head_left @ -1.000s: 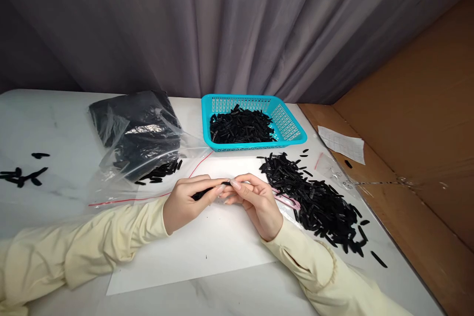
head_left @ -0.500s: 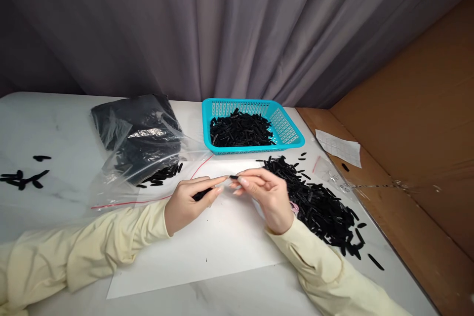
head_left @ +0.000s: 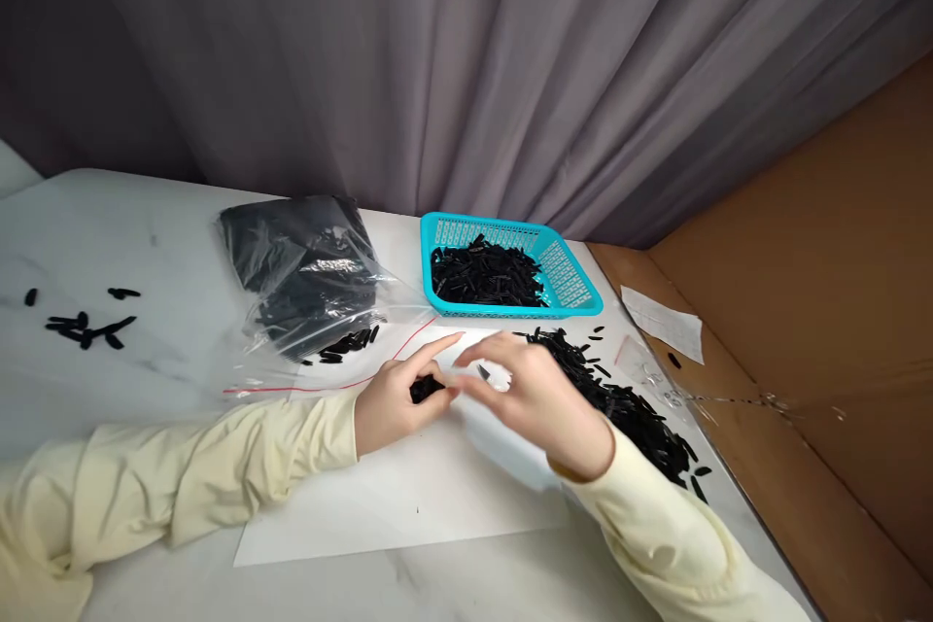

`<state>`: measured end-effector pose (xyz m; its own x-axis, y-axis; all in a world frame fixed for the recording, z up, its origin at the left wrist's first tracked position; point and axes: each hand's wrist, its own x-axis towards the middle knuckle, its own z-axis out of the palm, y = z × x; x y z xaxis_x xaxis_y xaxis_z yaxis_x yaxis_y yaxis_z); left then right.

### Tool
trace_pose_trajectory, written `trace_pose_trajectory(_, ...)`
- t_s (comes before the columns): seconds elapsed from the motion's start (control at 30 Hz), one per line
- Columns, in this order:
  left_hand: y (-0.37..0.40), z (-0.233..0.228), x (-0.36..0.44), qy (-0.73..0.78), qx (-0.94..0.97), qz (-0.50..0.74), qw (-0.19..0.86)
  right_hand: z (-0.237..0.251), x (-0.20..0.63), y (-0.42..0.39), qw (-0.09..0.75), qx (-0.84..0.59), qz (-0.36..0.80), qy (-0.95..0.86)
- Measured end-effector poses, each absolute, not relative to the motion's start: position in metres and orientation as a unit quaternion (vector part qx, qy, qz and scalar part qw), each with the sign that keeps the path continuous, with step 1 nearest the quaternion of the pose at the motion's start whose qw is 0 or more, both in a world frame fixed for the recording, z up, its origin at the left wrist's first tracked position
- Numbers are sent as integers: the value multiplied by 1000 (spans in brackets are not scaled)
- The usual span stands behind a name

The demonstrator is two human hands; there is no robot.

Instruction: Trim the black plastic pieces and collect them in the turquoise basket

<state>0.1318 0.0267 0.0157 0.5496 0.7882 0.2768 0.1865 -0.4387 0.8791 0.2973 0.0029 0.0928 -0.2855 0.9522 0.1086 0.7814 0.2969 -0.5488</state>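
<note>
My left hand point(head_left: 400, 394) is curled around a small bunch of black strips point(head_left: 424, 389), which show between its thumb and fingers. Its index finger points out to the right. My right hand point(head_left: 525, 389) is close against it, slightly blurred, its thumb near the left thumb and its index finger arched away. No strip can be made out in the right hand. Below it are a pale bluish shape point(head_left: 510, 447) and a shiny white patch, neither clear enough to name. A white sheet point(head_left: 394, 505) lies beneath both hands.
A turquoise basket point(head_left: 502, 311) at the back contains many black strips. A large heap of strips point(head_left: 641, 428) spreads to the right. Left of the basket lies a clear zip bag point(head_left: 306, 282) with black material inside. Loose strips point(head_left: 87, 330) lie far left; a cardboard wall point(head_left: 816, 292) bounds the right.
The black strip between both hands' fingertips is no longer visible there. My right thumb and index finger have spread apart. The camera view has shifted, showing more of the left side.
</note>
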Motion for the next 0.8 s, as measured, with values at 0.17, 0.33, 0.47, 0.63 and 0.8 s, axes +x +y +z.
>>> trace_pose_trajectory(0.17, 27, 14, 130, 313, 794, 309, 419, 92, 272, -8, -28, -600, 205, -773)
trace_pose_trajectory(0.33, 26, 14, 132, 305, 807, 287, 416, 91, 270, -2, -109, -594, 144, -784)
trace_pose_trajectory(0.47, 27, 14, 132, 303, 799, 304, 420, 81, 281, -9, -14, -590, 152, -793)
trace_pose_trajectory(0.63, 25, 13, 130, 257, 815, 348, 386, 58, 307, -20, 221, -515, 435, -704)
trace_pose_trajectory(0.8, 23, 16, 128, 173, 846, 373, 340, 30, 315, -30, 338, -389, 666, -539)
